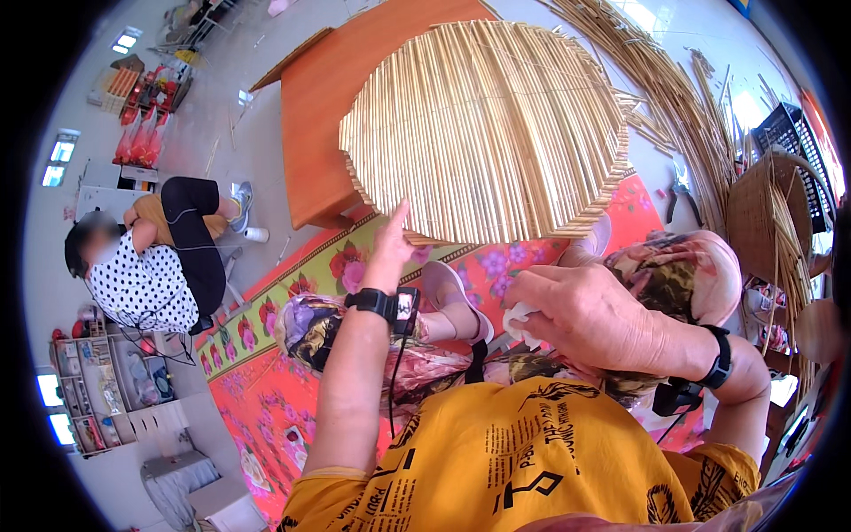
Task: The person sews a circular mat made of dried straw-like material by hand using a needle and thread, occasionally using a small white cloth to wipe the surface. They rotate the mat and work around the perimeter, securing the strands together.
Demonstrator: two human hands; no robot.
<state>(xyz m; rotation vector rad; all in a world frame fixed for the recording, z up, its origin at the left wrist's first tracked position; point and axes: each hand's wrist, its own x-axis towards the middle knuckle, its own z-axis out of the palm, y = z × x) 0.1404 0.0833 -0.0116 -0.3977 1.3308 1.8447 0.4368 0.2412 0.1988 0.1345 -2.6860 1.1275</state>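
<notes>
A large round mat of straw-coloured reeds (487,133), laid side by side with a stepped rim, lies in front of me on an orange board. My left hand (393,239) is at its near left edge, one digit resting along the rim. The other fingers are partly hidden and seem to hold the edge from below. Close to my body, above my lap, my right hand (576,310) is closed with bent fingers around a crumpled white tissue or cloth (525,326). It is apart from the mat.
The orange board (310,133) stands on a red floral cloth (257,399). Long reeds (683,97) lie at the right, near pliers (681,195), a woven basket (753,213) and a black crate (789,133). Another person (142,275) sits at the left, beside shelves (106,390).
</notes>
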